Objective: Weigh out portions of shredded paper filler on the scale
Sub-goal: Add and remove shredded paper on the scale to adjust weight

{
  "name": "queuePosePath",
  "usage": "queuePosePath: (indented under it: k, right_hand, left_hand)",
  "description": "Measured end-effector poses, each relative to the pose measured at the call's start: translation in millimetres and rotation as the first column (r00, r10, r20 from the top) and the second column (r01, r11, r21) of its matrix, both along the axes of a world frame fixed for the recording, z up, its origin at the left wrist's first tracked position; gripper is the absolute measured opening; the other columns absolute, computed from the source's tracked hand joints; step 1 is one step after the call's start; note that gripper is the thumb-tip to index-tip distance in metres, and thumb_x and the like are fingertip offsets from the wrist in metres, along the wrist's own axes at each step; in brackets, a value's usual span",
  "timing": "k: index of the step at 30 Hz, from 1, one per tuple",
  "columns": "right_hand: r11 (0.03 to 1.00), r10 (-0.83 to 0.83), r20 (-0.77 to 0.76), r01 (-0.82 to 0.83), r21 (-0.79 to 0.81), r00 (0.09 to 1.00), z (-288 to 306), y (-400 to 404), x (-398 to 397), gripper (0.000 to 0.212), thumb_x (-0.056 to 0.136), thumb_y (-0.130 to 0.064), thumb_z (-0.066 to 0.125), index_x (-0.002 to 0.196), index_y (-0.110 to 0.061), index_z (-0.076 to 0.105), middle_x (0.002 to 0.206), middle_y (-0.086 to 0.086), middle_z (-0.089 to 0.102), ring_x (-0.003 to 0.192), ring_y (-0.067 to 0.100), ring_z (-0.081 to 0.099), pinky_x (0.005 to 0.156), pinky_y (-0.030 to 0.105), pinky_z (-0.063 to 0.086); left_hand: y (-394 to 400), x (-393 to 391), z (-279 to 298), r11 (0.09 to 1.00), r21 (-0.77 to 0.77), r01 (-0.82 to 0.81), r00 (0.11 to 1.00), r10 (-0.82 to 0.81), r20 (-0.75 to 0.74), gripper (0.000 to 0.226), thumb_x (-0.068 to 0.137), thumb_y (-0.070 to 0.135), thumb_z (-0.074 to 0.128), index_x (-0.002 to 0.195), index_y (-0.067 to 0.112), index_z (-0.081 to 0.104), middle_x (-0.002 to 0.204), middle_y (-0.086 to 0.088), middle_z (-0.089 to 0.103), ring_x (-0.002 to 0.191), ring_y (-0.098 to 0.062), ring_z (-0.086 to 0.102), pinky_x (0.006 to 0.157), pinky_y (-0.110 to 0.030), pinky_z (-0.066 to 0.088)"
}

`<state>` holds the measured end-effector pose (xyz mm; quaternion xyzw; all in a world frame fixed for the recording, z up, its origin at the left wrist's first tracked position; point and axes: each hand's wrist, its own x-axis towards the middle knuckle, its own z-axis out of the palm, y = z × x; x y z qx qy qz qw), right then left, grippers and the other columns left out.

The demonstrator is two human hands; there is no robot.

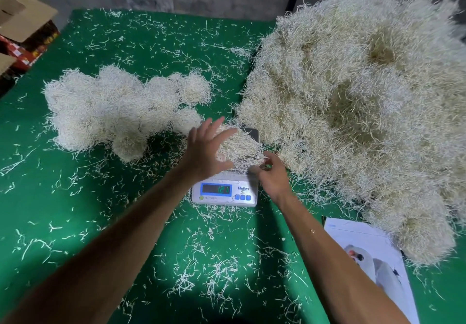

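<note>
A clump of shredded paper filler (239, 147) sits on the white digital scale (225, 191) mid-desk, display lit green. Left hand (205, 147) is spread flat against the clump's left side; right hand (271, 174) has its fingers curled at the near right edge, pinching strands. Weighed-looking portions (113, 109) lie to the left, the huge bulk pile (358, 111) right. Loose shreds litter the green desk (75, 210).

big filler heap (353, 111) crowding scale (224, 192) on right, small clumps (113, 106) left, near cloth (75, 222) open
</note>
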<state>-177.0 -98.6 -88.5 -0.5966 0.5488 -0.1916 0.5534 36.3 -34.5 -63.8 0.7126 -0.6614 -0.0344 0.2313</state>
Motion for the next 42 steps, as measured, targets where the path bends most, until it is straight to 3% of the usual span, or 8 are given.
queuePosePath:
  k: [5, 12, 16, 21, 29, 33, 36, 42]
  right_hand:
    - [0.977, 0.065, -0.086, -0.081, -0.198, 0.994, 2.7, -10.9, 10.2, 0.073, 0.09, -0.016, 0.075, 0.151, -0.032, 0.039, 0.117, -0.01, 0.059, 0.089, 0.013, 0.07, 0.08, 0.038, 0.063]
    - [0.96, 0.128, -0.206, -0.174, -0.221, 0.97, 18.1, -45.5, 18.8, 0.007, 0.098, -0.016, 0.067, 0.103, -0.015, 0.062, 0.071, 0.007, 0.07, 0.049, 0.008, 0.067, 0.043, 0.014, 0.048]
    - [0.995, 0.09, -0.214, -0.097, -0.026, 0.973, 25.9, -62.9, 32.4, 0.023, 0.087, 0.005, 0.067, 0.109, 0.0, 0.067, 0.068, 0.007, 0.068, 0.042, 0.008, 0.059, 0.039, 0.017, 0.044]
    - [0.985, -0.158, -0.204, 0.169, 0.038, 0.966, 25.4, -88.0, 34.6, 0.01, 0.095, 0.005, 0.059, 0.103, 0.002, 0.064, 0.101, 0.018, 0.071, 0.072, 0.02, 0.065, 0.047, 0.018, 0.048]
    - [0.747, -0.61, 0.106, 0.525, 0.408, 0.785, 57.5, -132.3, -25.6, 0.015, 0.102, -0.009, 0.057, 0.115, -0.001, 0.057, 0.097, 0.011, 0.071, 0.074, 0.013, 0.063, 0.061, 0.023, 0.056]
    - [0.919, -0.289, 0.409, 0.13, 0.373, 0.865, 65.3, -98.2, -4.4, 0.019, 0.105, -0.026, 0.05, 0.112, -0.013, 0.061, 0.104, 0.012, 0.066, 0.09, 0.023, 0.062, 0.08, 0.048, 0.057]
    - [0.988, 0.143, 0.099, -0.148, 0.049, 0.985, 61.9, -76.4, 16.1, 0.028, 0.103, -0.038, 0.058, 0.114, -0.013, 0.059, 0.075, 0.002, 0.06, 0.063, 0.01, 0.058, 0.073, 0.034, 0.06]
    - [1.0, -0.019, -0.002, 0.018, -0.011, 1.0, 58.7, -82.5, 28.2, 0.014, 0.101, -0.022, 0.063, 0.112, -0.016, 0.057, 0.07, 0.008, 0.059, 0.048, 0.013, 0.05, 0.043, 0.024, 0.047]
  left_hand:
    - [-41.6, -26.3, -8.2, 0.903, 0.43, -0.004, 0.989, -0.061, 0.136, 0.09, 0.082, 0.055, 0.073, 0.155, 0.046, 0.021, 0.168, 0.006, 0.011, 0.153, -0.036, 0.007, 0.11, -0.077, 0.009]
    - [-54.5, -37.0, 8.4, 0.975, 0.219, 0.029, 0.989, -0.06, 0.136, 0.053, 0.091, 0.033, 0.067, 0.138, 0.017, 0.051, 0.124, -0.003, 0.06, 0.118, -0.023, 0.051, 0.095, -0.046, 0.05]
    - [-50.7, -37.7, 13.2, 0.986, 0.082, 0.144, 0.988, -0.138, -0.068, 0.042, 0.088, 0.014, 0.072, 0.125, -0.001, 0.058, 0.107, -0.014, 0.067, 0.093, -0.027, 0.065, 0.077, -0.042, 0.058]
    - [-57.4, -44.4, 23.7, 0.977, 0.127, 0.174, 0.973, -0.15, -0.178, 0.029, 0.081, 0.0, 0.074, 0.107, 0.001, 0.064, 0.089, -0.001, 0.063, 0.066, -0.018, 0.056, 0.051, -0.021, 0.042]
    - [-58.1, -23.1, 24.1, 0.977, 0.211, -0.016, 0.973, 0.063, -0.221, 0.04, 0.085, 0.018, 0.073, 0.122, 0.007, 0.061, 0.113, -0.014, 0.069, 0.082, -0.017, 0.062, 0.078, -0.031, 0.053]
    - [-62.8, -30.9, 22.0, 0.985, 0.158, -0.066, 0.943, 0.113, -0.312, 0.047, 0.086, 0.033, 0.071, 0.124, 0.008, 0.059, 0.107, -0.012, 0.069, 0.079, -0.023, 0.066, 0.08, -0.032, 0.055]
    - [-63.8, -40.9, 24.4, 0.994, 0.097, -0.048, 0.95, 0.076, -0.303, 0.037, 0.088, 0.032, 0.07, 0.115, 0.008, 0.062, 0.085, -0.008, 0.069, 0.049, -0.012, 0.05, 0.049, -0.024, 0.047]
    - [-65.2, -52.7, 34.6, 0.996, 0.092, 0.015, 0.91, 0.025, -0.413, 0.018, 0.083, 0.008, 0.076, 0.09, 0.005, 0.06, 0.064, 0.004, 0.054, 0.042, 0.001, 0.046, 0.036, -0.01, 0.03]
